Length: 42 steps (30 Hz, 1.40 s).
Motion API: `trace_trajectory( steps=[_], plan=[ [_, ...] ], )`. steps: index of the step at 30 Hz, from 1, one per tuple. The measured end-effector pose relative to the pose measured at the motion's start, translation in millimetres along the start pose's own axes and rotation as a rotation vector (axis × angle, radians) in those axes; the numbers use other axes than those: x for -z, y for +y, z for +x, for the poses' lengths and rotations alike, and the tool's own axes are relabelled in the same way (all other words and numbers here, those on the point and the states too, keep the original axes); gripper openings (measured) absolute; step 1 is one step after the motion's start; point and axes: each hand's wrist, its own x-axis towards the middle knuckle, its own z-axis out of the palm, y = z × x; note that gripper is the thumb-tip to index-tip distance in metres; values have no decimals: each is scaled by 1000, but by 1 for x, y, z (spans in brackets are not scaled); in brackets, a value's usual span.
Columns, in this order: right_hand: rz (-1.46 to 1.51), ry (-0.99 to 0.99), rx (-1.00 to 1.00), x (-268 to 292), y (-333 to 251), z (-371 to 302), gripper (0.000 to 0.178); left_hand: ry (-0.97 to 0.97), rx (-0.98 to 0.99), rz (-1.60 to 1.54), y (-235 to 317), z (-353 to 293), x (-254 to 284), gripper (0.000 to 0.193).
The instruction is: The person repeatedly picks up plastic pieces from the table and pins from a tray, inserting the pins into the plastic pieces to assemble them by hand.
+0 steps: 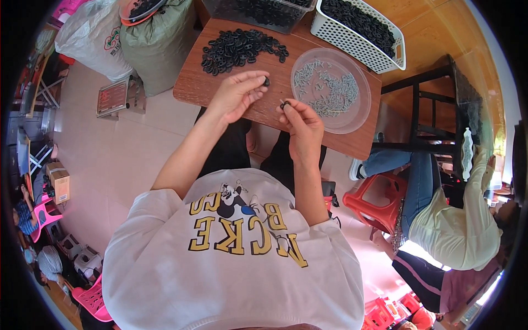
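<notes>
We look down at our two hands over a brown wooden table (192, 89). Our left hand (240, 94) has thumb and fingertips pinched together on a small black piece (267, 81), above the table's near edge. Our right hand (303, 125), just nearer and to the right, is clamped by thumb and forefinger on a small dark piece (285, 104), mostly hidden. Beyond our left hand lies a pile of black oval pieces (236, 48). On the right, a round clear tray (360, 113) holds silvery screws (342, 91). At the far right stands a white perforated basket (344, 46) full of black pieces.
</notes>
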Motion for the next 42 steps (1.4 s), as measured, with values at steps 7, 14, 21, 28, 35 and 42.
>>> trace_trajectory(
  steps=[7,14,21,28,35,42],
  plan=[
    [-28,36,19,-4,-4,3,14,-3,48,-200,-13,-22,-21,16],
    [-99,79,66,-3,-1,-4,10,73,15,-142,-16,-35,-34,21],
    [-148,98,106,-5,-3,-8,11,69,20,-151,-21,-40,-34,21],
    [-157,114,90,-5,-2,-11,11,54,-50,-90,-22,-44,-36,19],
    [-200,115,92,-4,-1,-12,13,68,-247,389,-27,-48,-34,21],
    [-150,-28,112,-6,-3,-18,32,-51,-176,322,-22,-56,-34,26]
  ],
)
